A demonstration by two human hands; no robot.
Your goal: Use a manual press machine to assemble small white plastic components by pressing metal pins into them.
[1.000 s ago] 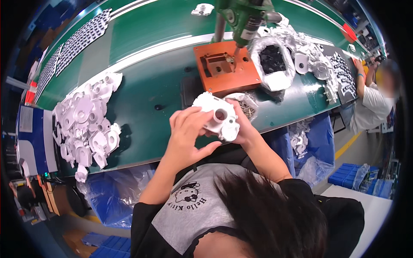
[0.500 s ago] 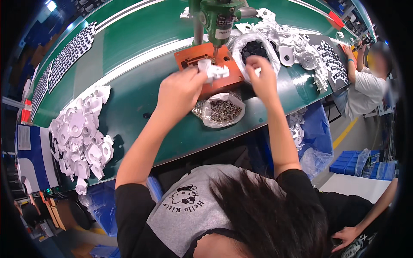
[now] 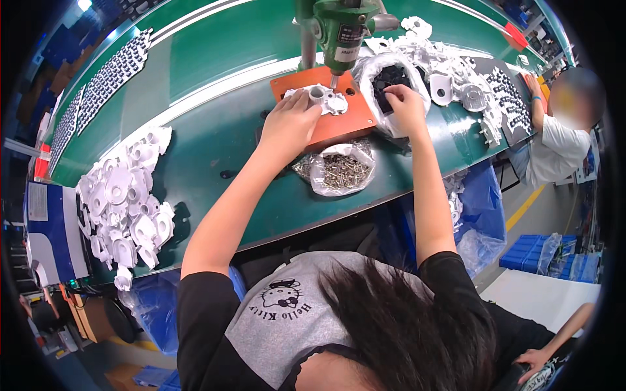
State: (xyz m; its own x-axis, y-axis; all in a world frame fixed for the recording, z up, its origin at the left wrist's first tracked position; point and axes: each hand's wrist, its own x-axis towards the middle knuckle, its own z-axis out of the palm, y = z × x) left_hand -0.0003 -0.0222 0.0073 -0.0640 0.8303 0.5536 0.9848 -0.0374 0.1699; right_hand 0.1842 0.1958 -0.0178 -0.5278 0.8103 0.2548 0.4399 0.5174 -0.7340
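A white plastic part (image 3: 317,95) with a round upright collar lies on an orange fixture block (image 3: 326,133). My left hand (image 3: 290,124) grips its left side, fingers over the part and thumb near the collar. Just above the part's far right side stands the tip of a green drill-press-like machine (image 3: 342,49). My right hand (image 3: 405,109) is over a white plastic bag (image 3: 420,98) of small black pieces (image 3: 390,77), thumb and fingers pinched together. Whatever they hold cannot be told from the dark pieces behind. In front of the block sits an open bag of screws (image 3: 345,171).
White plastic parts are heaped on the left (image 3: 124,202) and far right (image 3: 450,72) of the green table (image 3: 215,143). Black-and-white pieces (image 3: 512,101) stand on a dark mat at right. Blue bins (image 3: 479,202) sit below the edge. A co-worker (image 3: 557,150) works at right.
My left hand has set the white part down from above the fixture onto it. My right hand has moved slightly right, to the bag of black pieces.
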